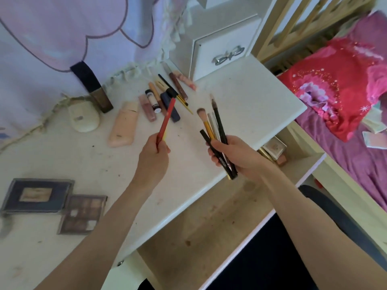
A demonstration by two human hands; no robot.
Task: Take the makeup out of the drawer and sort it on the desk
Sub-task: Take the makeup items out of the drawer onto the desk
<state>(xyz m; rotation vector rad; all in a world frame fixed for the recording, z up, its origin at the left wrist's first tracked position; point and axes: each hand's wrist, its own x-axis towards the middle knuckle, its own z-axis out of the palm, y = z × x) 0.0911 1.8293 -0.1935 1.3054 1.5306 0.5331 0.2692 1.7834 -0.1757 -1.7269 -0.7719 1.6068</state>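
Note:
My left hand pinches a red pencil and holds it above the white desk, its tip pointing toward a row of tubes and pencils. My right hand grips a bundle of brushes and pencils, among them a yellow-handled brush with a fluffy head. A peach tube lies left of the row. Two palettes lie at the desk's near left. The open drawer shows below the desk edge, with a few small boxes at its back.
A small white drawer unit with a bow handle stands at the desk's back right. A cream compact and a brown-and-black bottle stand at the back left. A bed with pink bedding lies to the right.

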